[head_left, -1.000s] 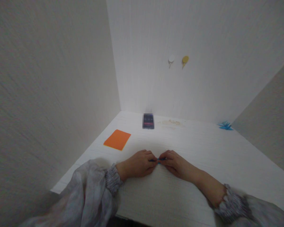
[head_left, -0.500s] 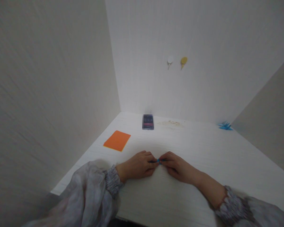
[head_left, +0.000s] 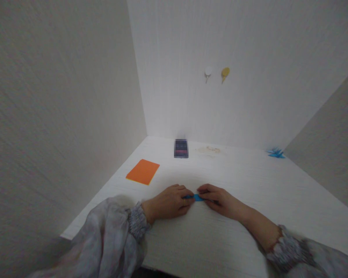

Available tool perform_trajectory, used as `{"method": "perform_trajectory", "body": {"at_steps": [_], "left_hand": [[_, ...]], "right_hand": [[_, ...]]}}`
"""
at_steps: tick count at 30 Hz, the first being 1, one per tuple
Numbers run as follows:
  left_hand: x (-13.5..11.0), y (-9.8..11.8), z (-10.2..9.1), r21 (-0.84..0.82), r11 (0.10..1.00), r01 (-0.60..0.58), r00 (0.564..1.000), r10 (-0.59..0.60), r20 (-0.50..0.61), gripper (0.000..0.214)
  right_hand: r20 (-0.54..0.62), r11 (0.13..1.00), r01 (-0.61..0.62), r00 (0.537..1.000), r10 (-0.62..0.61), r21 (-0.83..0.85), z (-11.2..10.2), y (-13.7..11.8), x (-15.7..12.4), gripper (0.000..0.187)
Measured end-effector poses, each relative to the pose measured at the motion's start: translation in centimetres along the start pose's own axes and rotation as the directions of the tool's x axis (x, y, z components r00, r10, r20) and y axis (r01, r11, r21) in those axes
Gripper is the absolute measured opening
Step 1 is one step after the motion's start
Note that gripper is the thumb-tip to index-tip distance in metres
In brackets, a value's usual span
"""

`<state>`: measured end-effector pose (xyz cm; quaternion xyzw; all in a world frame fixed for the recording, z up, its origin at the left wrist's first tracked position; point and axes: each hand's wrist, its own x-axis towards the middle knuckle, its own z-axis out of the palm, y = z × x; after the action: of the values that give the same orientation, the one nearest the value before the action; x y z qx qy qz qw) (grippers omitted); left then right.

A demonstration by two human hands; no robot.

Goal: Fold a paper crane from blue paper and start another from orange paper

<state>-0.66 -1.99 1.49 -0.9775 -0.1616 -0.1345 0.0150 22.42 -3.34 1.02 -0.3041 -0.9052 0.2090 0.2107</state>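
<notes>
A small piece of folded blue paper [head_left: 197, 197] lies between my two hands, low over the white table. My left hand [head_left: 174, 201] is closed on its left end, with fingertips pressed down along it. From the other side, my right hand [head_left: 219, 200] pinches the right end between thumb and fingers. A narrow blue strip shows in the gap between the fingertips; the rest of the paper is hidden under the fingers.
Orange square paper [head_left: 143, 172] lies left of my hands. A blurred dark device [head_left: 181, 148] stands by the back wall. Blue folded paper pieces [head_left: 276, 153] sit in the far right corner. A white hook [head_left: 208, 72] and a yellow hook [head_left: 225, 72] are on the wall.
My right hand has shifted slightly right, away from the left, so more of the blue paper shows between the fingertips. My left hand stays nearly in place.
</notes>
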Motion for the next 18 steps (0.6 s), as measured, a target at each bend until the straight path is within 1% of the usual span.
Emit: {"method": "perform_trajectory", "body": {"at_steps": [4,8,13,18], "left_hand": [[-0.06,-0.03,0.05,0.006,1.0,-0.008,1.0,0.008,-0.02,0.027],[-0.09,-0.11,0.16,0.019,1.0,-0.011,1.0,0.011,-0.011,0.028],[-0.02,-0.25,0.46,-0.027,0.998,0.057,0.997,-0.058,-0.041,0.027],[0.03,-0.3,0.7,-0.068,0.993,0.094,0.994,-0.098,-0.055,0.027]], "right_hand": [[0.022,1.0,0.0,1.0,0.0,-0.028,-0.08,-0.16,0.0,0.027],[-0.004,0.999,-0.006,1.0,0.006,-0.035,0.03,0.14,-0.08,0.027],[-0.037,0.998,-0.033,0.999,0.031,-0.053,0.41,0.25,0.14,0.025],[-0.059,0.991,-0.032,0.998,0.025,-0.132,0.85,-0.07,0.36,0.025]]}}
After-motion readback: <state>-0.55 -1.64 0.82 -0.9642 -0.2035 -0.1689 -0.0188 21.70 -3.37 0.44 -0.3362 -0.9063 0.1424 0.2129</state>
